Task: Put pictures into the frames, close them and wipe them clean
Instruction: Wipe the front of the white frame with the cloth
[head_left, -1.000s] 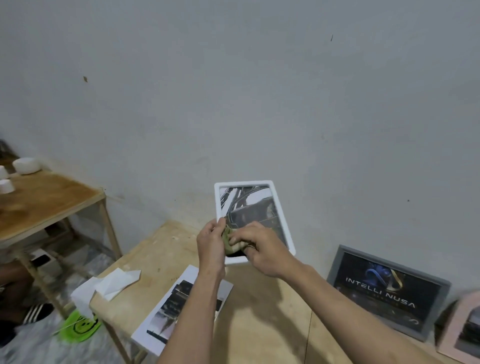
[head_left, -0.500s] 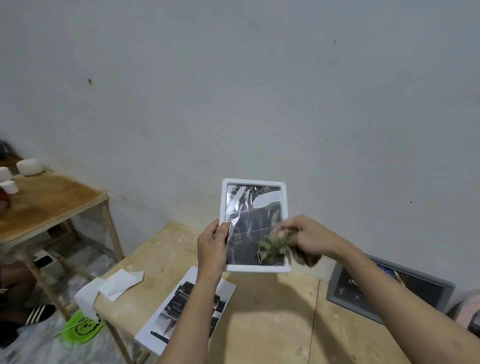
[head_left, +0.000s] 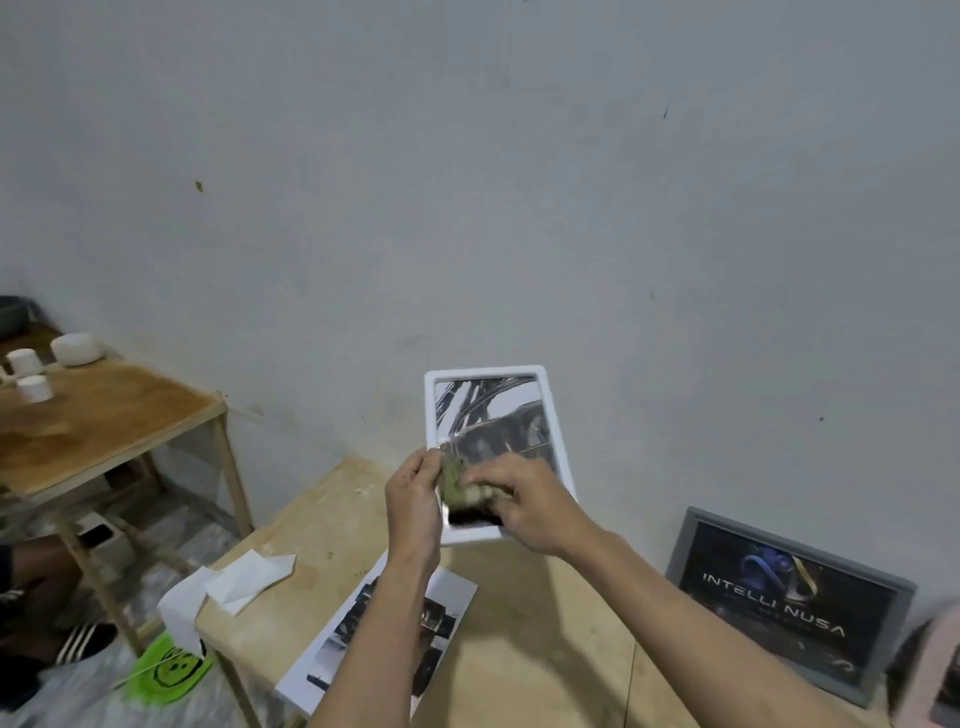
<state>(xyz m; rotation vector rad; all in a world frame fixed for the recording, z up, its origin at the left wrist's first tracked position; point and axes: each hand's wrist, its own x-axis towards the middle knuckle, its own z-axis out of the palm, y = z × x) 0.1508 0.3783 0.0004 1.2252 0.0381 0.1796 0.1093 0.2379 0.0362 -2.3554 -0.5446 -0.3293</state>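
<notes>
Held upright at frame centre, white frame (head_left: 545, 410): light, rigid, glazing probably slippery and fragile; best taken by the rim. Left hand (head_left: 413, 499) pinches its lower left edge. Right hand (head_left: 530, 501), fingers curled, presses soft cloth (head_left: 457, 486) on the glass.

A left hand (head_left: 413, 506) holds a white frame (head_left: 491, 410) upright above the worktop (head_left: 519, 649) as the right hand (head_left: 530, 506) presses a greenish cloth (head_left: 457, 486) against its glass
</notes>
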